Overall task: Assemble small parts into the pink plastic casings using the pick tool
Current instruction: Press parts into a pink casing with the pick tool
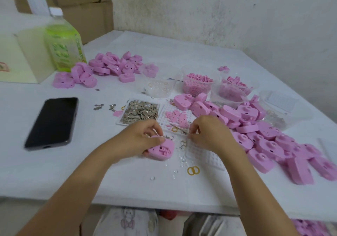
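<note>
A white table (pixel 127 181) stands against a stained wall (pixel 218 7). The left hand (pixel 142 137) curls its fingers round a pink casing (pixel 162 152), which rests on the table just beneath its fingertips. The right hand (pixel 209 131) has its fingers drawn together, pinching the thin pick tool (pixel 178 127), whose tip points towards the left fingers. Just beyond both sets of fingers lie a tray of metal parts (pixel 120 123) and a white grid tray (pixel 167 109) of small pink pieces. A heap of casings (pixel 255 126) crowds the right hand's outer side. Yellow rubber bands (pixel 193 170) lie near the right wrist, and a phone (pixel 52 121) lies well left.
</note>
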